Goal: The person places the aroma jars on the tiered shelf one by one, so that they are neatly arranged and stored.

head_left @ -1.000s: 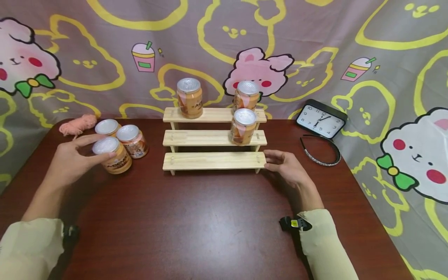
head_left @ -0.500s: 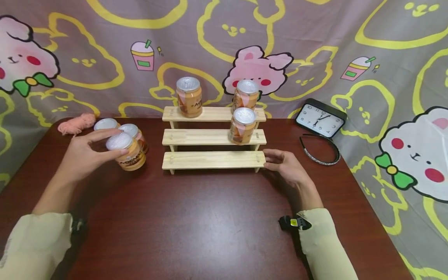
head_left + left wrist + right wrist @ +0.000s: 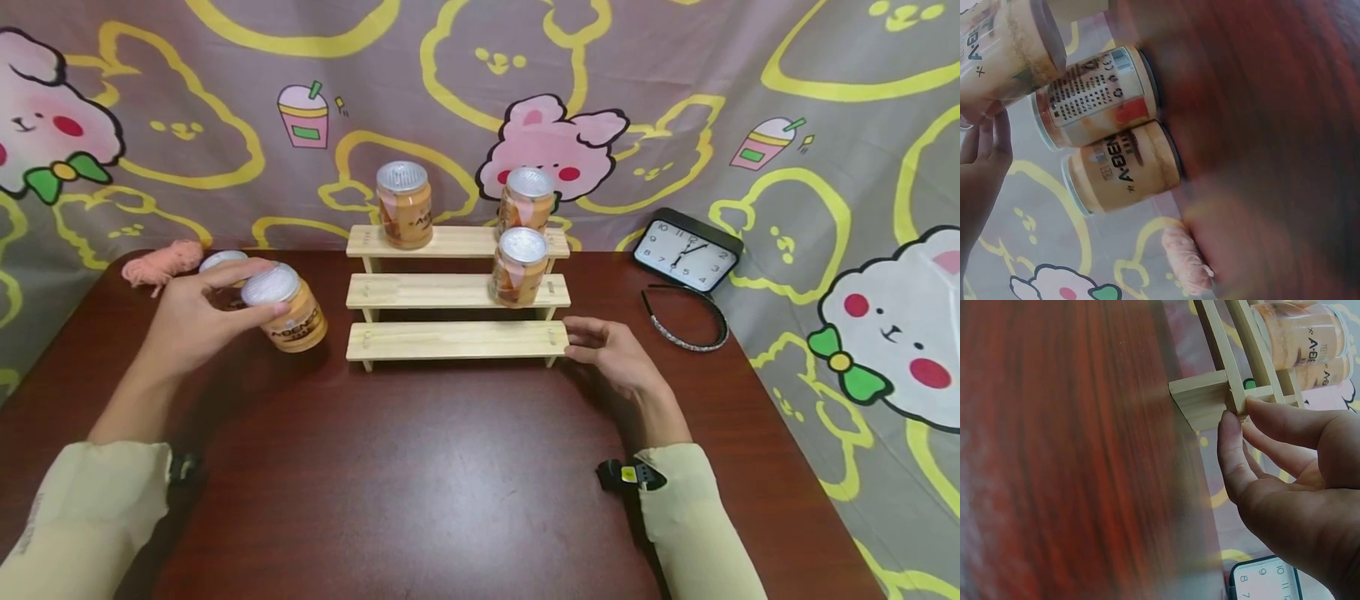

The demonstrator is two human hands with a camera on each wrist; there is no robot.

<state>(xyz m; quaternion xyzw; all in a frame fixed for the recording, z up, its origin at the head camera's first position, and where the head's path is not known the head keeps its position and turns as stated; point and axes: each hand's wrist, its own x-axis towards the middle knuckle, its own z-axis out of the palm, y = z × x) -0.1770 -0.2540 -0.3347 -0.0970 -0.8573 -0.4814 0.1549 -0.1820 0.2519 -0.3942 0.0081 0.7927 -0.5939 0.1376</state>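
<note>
My left hand (image 3: 191, 321) grips an orange can (image 3: 298, 323) with a silver lid by its upper part, thumb in front and fingers behind. In the left wrist view this can (image 3: 1004, 56) is raised off the table, slightly tilted. Two similar cans stand beside it, one with a barcode label (image 3: 1100, 100) and one with dark lettering (image 3: 1129, 169); the head view mostly hides them. My right hand (image 3: 618, 358) pinches the right end of the lowest board of a three-step wooden rack (image 3: 457, 340), thumb and forefinger at its corner in the right wrist view.
Two cans stand on the top step, one left (image 3: 405, 208) and one right (image 3: 528, 200); another (image 3: 519, 271) stands on the middle step's right. Pink yarn (image 3: 162, 262) lies at the back left. A clock (image 3: 686, 250) and a headband (image 3: 693, 342) are at the right.
My left hand has lifted the can and carried it to the right, in front of the other two cans. My right hand has stayed at the rack's end.
</note>
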